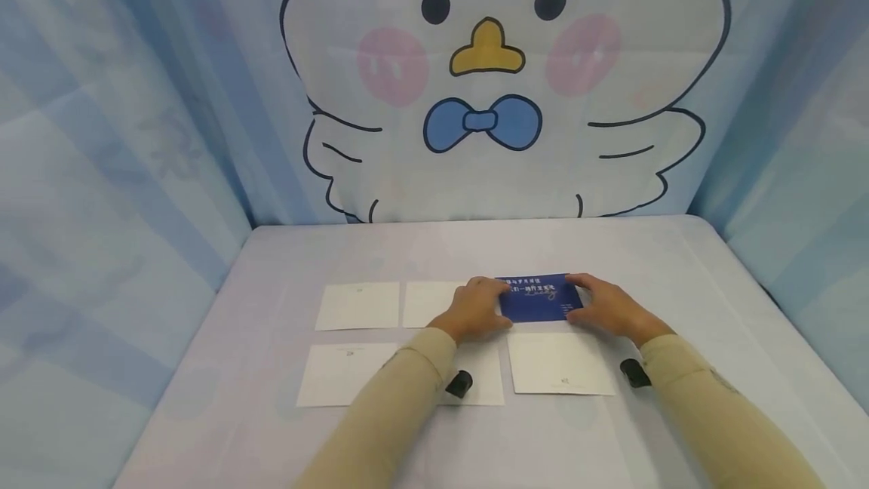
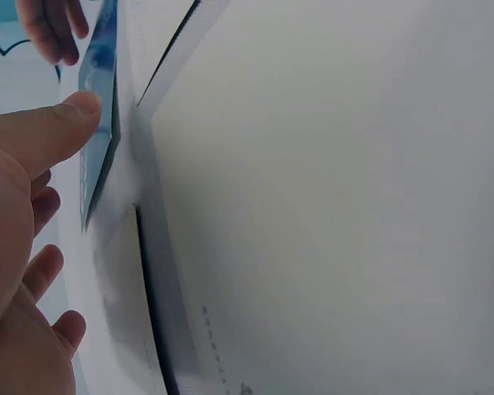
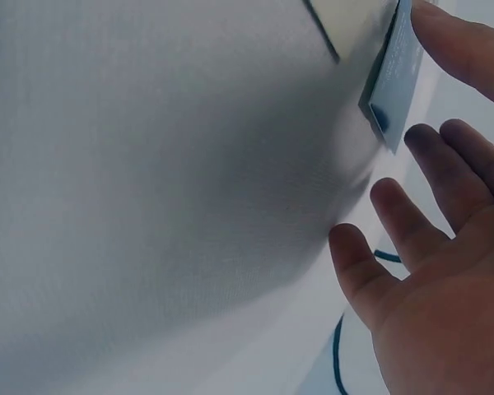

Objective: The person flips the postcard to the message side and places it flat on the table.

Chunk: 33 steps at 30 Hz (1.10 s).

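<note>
A dark blue card (image 1: 541,298) with white printed lettering lies at the back right of a group of cream cards. My left hand (image 1: 473,308) is at its left side, and my right hand (image 1: 606,306) is at its right side. In the head view, each hand's thumb is by the near corner and a finger by the far corner. The left wrist view has the left thumb (image 2: 70,123) over the blue card (image 2: 99,107), the other fingers loosely bent. Spread, fairly straight fingers of the right hand (image 3: 453,247) show in the right wrist view.
Cream cards lie in two rows on the pale table: back left (image 1: 360,306), back middle (image 1: 426,303), front left (image 1: 342,374), front middle (image 1: 485,372) and front right (image 1: 560,364). The left arm partly covers some. A cartoon-printed cloth (image 1: 482,179) hangs behind the table.
</note>
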Each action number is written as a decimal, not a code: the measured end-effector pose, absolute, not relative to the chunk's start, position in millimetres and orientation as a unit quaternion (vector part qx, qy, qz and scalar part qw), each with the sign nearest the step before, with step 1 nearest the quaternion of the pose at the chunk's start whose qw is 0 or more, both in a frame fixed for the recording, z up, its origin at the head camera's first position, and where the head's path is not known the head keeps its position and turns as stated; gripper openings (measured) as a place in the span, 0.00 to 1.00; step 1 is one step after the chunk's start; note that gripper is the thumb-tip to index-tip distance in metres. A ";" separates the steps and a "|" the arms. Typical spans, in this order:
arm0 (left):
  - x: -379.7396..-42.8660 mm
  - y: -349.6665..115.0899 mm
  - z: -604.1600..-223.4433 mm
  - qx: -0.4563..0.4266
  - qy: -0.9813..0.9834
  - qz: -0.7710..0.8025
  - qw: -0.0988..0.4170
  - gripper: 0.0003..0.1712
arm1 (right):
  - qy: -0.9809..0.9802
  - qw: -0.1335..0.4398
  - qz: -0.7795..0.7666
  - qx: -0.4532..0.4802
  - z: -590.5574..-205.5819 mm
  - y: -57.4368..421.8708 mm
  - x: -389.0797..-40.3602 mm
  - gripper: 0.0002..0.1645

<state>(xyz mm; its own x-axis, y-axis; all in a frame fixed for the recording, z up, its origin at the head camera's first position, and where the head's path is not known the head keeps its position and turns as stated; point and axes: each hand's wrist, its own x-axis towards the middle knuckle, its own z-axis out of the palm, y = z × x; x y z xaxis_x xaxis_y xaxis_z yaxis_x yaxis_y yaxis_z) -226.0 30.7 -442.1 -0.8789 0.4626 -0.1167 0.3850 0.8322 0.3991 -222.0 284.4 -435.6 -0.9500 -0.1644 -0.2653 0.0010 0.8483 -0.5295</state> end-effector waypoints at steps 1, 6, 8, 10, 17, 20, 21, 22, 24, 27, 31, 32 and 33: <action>-225.5 31.2 -442.2 0.222 0.954 0.173 0.102 0.36 | 0.949 0.155 -0.272 -0.043 -435.9 284.7 -222.5 0.47; -222.3 32.1 -440.5 0.226 0.962 0.120 0.094 0.33 | 0.948 0.171 -0.267 -0.040 -436.8 284.7 -223.0 0.49; -221.1 32.1 -439.0 0.229 0.963 0.110 0.089 0.32 | 0.948 0.175 -0.264 -0.037 -436.9 284.0 -222.4 0.49; -220.3 32.1 -438.7 0.229 0.964 0.106 0.086 0.31 | 0.948 0.178 -0.263 -0.035 -437.4 283.5 -222.4 0.50; -221.2 31.3 -441.1 0.226 0.962 0.123 0.089 0.29 | 0.949 0.185 -0.253 -0.040 -437.9 284.9 -220.8 0.51; -221.2 30.7 -440.5 0.224 0.962 0.122 0.098 0.28 | 0.948 0.187 -0.253 -0.042 -438.4 285.6 -219.9 0.51; -221.3 30.3 -440.2 0.223 0.961 0.123 0.103 0.27 | 0.948 0.188 -0.255 -0.041 -439.0 285.9 -220.1 0.51; -221.3 29.9 -439.8 0.223 0.961 0.126 0.108 0.26 | 0.947 0.190 -0.255 -0.039 -439.1 286.0 -220.0 0.50; -221.5 29.0 -438.8 0.223 0.959 0.130 0.117 0.25 | 0.948 0.192 -0.253 -0.041 -439.2 286.7 -220.0 0.50; -222.7 28.1 -439.1 0.224 0.956 0.138 0.127 0.24 | 0.947 0.192 -0.254 -0.041 -439.2 287.4 -220.4 0.48; -223.7 27.9 -441.1 0.221 0.956 0.142 0.132 0.26 | 0.946 0.191 -0.259 -0.041 -438.0 287.6 -219.8 0.46; -223.8 28.2 -441.9 0.220 0.956 0.140 0.133 0.26 | 0.946 0.189 -0.259 -0.043 -437.7 287.8 -219.7 0.45; -223.7 28.4 -442.3 0.219 0.957 0.138 0.133 0.27 | 0.946 0.186 -0.260 -0.045 -437.1 287.9 -219.2 0.44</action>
<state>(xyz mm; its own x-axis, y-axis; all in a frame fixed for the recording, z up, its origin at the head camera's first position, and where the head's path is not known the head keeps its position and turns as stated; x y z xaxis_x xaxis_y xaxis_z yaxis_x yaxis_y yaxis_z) -223.7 28.4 -442.3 -0.8684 0.4561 -0.1944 0.3825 0.8658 0.3226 -219.2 287.9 -437.1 -0.9264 -0.1825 -0.3293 0.0110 0.8611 -0.5083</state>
